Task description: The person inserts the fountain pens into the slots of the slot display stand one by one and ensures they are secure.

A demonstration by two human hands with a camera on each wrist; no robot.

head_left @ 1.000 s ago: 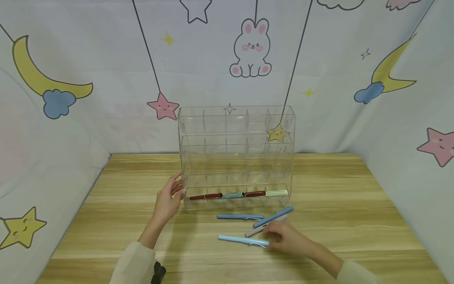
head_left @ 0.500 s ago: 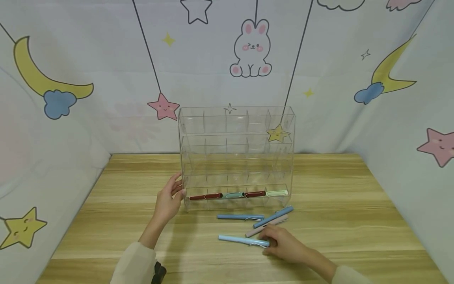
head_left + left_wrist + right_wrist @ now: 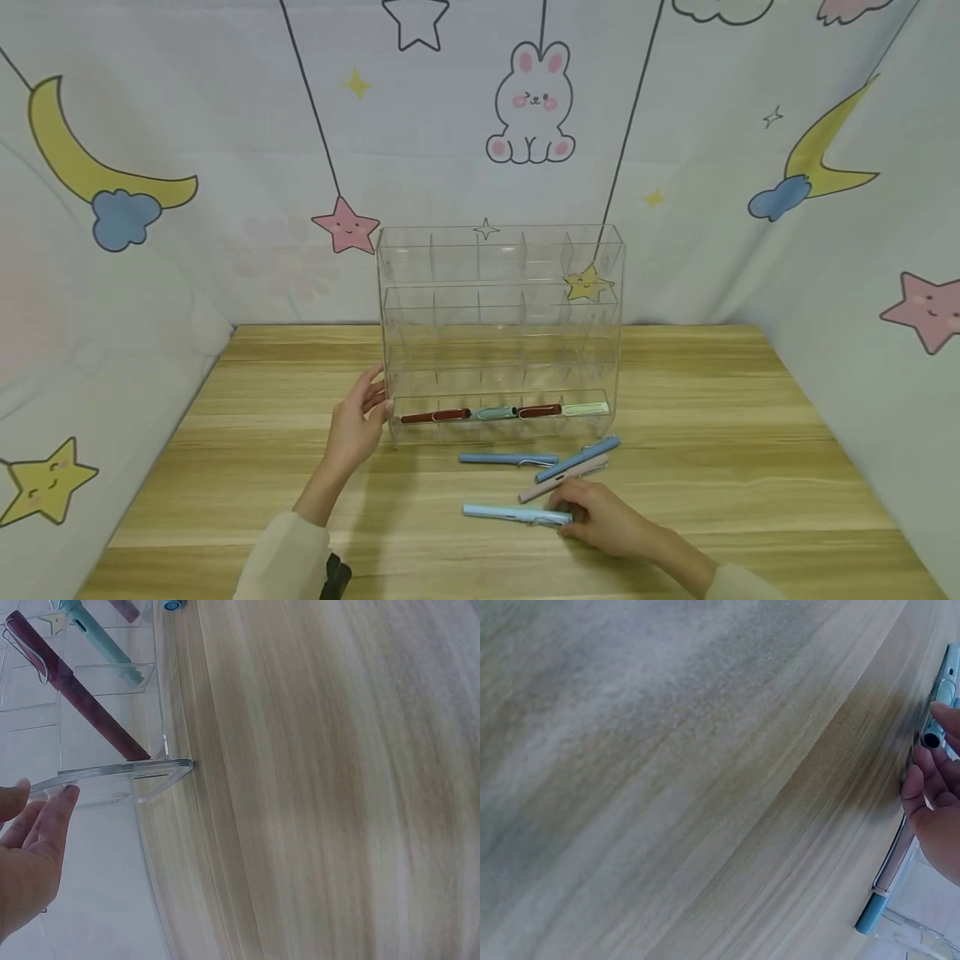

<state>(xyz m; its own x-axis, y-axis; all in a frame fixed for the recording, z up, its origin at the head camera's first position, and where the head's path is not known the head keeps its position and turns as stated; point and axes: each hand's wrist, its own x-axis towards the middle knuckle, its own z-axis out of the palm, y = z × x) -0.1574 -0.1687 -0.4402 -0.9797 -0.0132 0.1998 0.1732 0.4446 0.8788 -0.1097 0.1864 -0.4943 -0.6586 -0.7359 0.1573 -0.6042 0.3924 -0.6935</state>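
Between thumb and fingers of the right hand [image 3: 603, 517], the light-blue pen [image 3: 501, 512] is pinched by its clip end. Its long axis runs crosswise, the free end pointing left from the grip. Just beyond lies a pink pen [image 3: 550, 486]. Farther left, the left hand [image 3: 358, 425], fingers extended, touches the clear rack [image 3: 120, 770].
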